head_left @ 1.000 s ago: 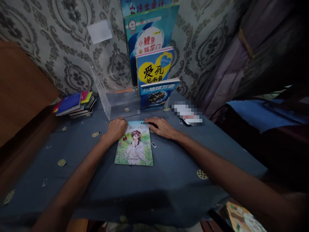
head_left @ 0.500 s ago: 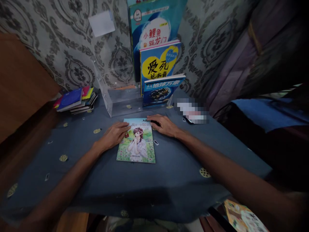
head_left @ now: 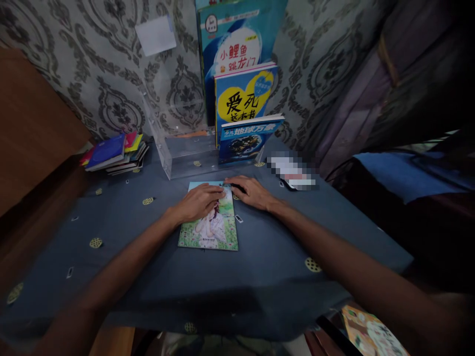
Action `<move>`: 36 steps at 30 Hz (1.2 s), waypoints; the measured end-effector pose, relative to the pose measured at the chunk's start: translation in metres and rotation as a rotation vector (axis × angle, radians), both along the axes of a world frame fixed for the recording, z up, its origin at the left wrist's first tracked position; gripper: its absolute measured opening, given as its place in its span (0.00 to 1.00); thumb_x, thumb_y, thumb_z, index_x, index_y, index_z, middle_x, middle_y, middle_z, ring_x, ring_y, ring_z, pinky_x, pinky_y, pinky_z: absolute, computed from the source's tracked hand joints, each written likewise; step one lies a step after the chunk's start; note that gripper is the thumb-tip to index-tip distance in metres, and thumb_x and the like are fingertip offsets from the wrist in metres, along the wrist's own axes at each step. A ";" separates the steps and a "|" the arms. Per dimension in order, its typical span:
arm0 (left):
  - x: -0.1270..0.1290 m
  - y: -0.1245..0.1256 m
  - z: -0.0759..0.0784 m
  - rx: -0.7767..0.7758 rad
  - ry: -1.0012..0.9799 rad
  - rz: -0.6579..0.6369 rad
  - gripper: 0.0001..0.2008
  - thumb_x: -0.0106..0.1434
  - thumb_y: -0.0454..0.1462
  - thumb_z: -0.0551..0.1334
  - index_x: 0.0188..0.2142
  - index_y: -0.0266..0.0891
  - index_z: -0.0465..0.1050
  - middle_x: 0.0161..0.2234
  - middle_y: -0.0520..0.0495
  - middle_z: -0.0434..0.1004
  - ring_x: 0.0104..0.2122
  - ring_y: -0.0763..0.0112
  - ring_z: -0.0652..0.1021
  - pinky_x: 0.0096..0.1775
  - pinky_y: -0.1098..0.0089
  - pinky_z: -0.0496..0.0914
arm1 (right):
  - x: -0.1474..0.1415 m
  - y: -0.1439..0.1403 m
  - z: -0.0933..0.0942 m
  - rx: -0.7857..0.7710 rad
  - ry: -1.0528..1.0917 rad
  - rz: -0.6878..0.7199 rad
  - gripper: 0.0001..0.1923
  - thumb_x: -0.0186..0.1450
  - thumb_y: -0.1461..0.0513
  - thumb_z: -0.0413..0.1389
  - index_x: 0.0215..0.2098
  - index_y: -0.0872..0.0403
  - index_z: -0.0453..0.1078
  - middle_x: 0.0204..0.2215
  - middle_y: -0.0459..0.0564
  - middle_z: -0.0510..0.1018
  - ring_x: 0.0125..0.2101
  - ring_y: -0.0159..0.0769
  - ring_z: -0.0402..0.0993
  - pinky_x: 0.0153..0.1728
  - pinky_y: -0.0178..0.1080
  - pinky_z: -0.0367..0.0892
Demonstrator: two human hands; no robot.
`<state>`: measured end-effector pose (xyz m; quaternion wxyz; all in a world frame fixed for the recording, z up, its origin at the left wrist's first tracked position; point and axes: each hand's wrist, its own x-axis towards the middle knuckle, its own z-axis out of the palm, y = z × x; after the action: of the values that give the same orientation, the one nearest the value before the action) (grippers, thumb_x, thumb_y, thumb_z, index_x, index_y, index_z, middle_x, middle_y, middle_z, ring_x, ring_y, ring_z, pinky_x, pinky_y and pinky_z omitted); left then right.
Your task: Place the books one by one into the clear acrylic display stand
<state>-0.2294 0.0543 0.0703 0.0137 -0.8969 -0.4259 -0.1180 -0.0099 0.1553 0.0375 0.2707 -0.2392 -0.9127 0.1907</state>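
Observation:
A thin book [head_left: 210, 235] lies face up on the table, its green and light-blue cover showing a drawn figure in a white shirt. My left hand [head_left: 202, 201] rests flat across the upper part of the cover, fingers stretched toward the right, hiding most of the title and the figure's head. At the book's top right corner, my right hand [head_left: 252, 193] touches the edge with its fingertips. A dark gap shows under its fingers; whether anything is in that gap I cannot make out.
Behind the book stands a clear acrylic rack [head_left: 166, 163] holding a small blue book [head_left: 243, 143], a blue-yellow book [head_left: 241, 99] and a tall teal book [head_left: 237, 29]. A book stack [head_left: 118, 155] sits back left. A pixelated item [head_left: 291, 170] lies right on the dark patterned tablecloth [head_left: 148, 277].
My left hand has slid rightward from the book's left edge onto its cover, covering the title and the figure's head. My right hand stays at the top right corner.

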 end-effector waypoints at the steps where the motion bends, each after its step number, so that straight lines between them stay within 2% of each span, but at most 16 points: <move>1: 0.004 0.004 -0.001 0.003 -0.002 -0.014 0.19 0.70 0.32 0.54 0.58 0.41 0.73 0.59 0.42 0.74 0.58 0.61 0.75 0.60 0.56 0.69 | 0.000 0.000 0.000 0.000 -0.004 -0.003 0.20 0.69 0.63 0.50 0.56 0.53 0.74 0.52 0.55 0.80 0.53 0.46 0.76 0.55 0.51 0.71; 4: 0.011 0.010 -0.004 0.015 -0.004 -0.041 0.21 0.69 0.30 0.55 0.59 0.42 0.72 0.60 0.43 0.74 0.59 0.63 0.74 0.60 0.58 0.68 | 0.000 0.000 0.000 0.011 -0.014 -0.009 0.21 0.69 0.63 0.49 0.57 0.55 0.72 0.51 0.57 0.81 0.52 0.46 0.76 0.54 0.51 0.71; 7: 0.012 0.006 -0.005 0.019 -0.021 -0.047 0.22 0.68 0.29 0.54 0.59 0.41 0.72 0.60 0.44 0.74 0.60 0.64 0.73 0.60 0.58 0.69 | 0.001 0.000 0.000 0.019 -0.023 -0.007 0.20 0.70 0.62 0.48 0.58 0.57 0.72 0.51 0.58 0.80 0.52 0.46 0.76 0.54 0.51 0.70; 14: 0.011 -0.029 -0.006 -0.032 -0.060 -0.126 0.21 0.70 0.30 0.52 0.59 0.43 0.71 0.61 0.44 0.73 0.61 0.63 0.72 0.62 0.55 0.67 | 0.000 0.000 -0.002 0.032 -0.027 -0.017 0.20 0.69 0.59 0.52 0.58 0.55 0.72 0.53 0.58 0.79 0.53 0.48 0.76 0.54 0.51 0.71; 18: 0.005 -0.044 -0.006 -0.050 -0.093 -0.126 0.20 0.72 0.32 0.52 0.60 0.43 0.70 0.61 0.44 0.73 0.61 0.62 0.72 0.63 0.53 0.66 | -0.001 -0.001 -0.006 0.077 -0.031 -0.004 0.20 0.70 0.59 0.52 0.58 0.53 0.72 0.56 0.57 0.78 0.56 0.48 0.73 0.57 0.54 0.69; 21: -0.009 -0.055 -0.001 -0.067 -0.112 -0.083 0.19 0.74 0.35 0.52 0.59 0.41 0.71 0.60 0.43 0.73 0.60 0.62 0.73 0.61 0.57 0.69 | -0.002 -0.002 -0.007 0.095 -0.060 -0.002 0.20 0.71 0.59 0.51 0.59 0.53 0.72 0.58 0.57 0.76 0.58 0.48 0.72 0.60 0.56 0.66; 24: -0.029 -0.067 0.002 -0.062 -0.122 0.014 0.19 0.75 0.38 0.51 0.60 0.40 0.71 0.60 0.42 0.74 0.59 0.62 0.74 0.60 0.58 0.70 | -0.004 -0.003 -0.007 0.104 -0.093 -0.003 0.20 0.72 0.59 0.50 0.59 0.57 0.72 0.58 0.60 0.75 0.60 0.49 0.70 0.61 0.55 0.65; 29: -0.052 -0.084 -0.004 -0.082 -0.163 0.185 0.21 0.75 0.44 0.52 0.62 0.39 0.69 0.62 0.41 0.70 0.60 0.60 0.73 0.60 0.56 0.70 | -0.006 -0.009 -0.006 0.129 -0.123 -0.023 0.20 0.73 0.60 0.48 0.58 0.57 0.72 0.60 0.60 0.74 0.63 0.51 0.66 0.63 0.57 0.63; 32: -0.054 -0.088 -0.010 -0.084 -0.191 0.211 0.22 0.75 0.44 0.51 0.62 0.37 0.68 0.63 0.40 0.69 0.61 0.60 0.72 0.60 0.55 0.69 | -0.003 -0.024 -0.007 0.126 -0.115 -0.036 0.21 0.73 0.60 0.46 0.59 0.58 0.71 0.60 0.61 0.73 0.64 0.52 0.64 0.62 0.58 0.64; 36: -0.054 -0.087 -0.015 -0.071 -0.232 0.205 0.22 0.75 0.44 0.51 0.62 0.38 0.68 0.62 0.41 0.70 0.62 0.61 0.71 0.61 0.55 0.68 | 0.012 -0.061 -0.005 0.116 -0.110 0.007 0.21 0.73 0.61 0.46 0.61 0.55 0.70 0.60 0.59 0.73 0.65 0.51 0.63 0.62 0.60 0.64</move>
<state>-0.2837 -0.0326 0.0552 -0.0553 -0.8290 -0.5178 -0.2037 0.0017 0.0943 0.0320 0.2328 -0.2302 -0.9366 0.1250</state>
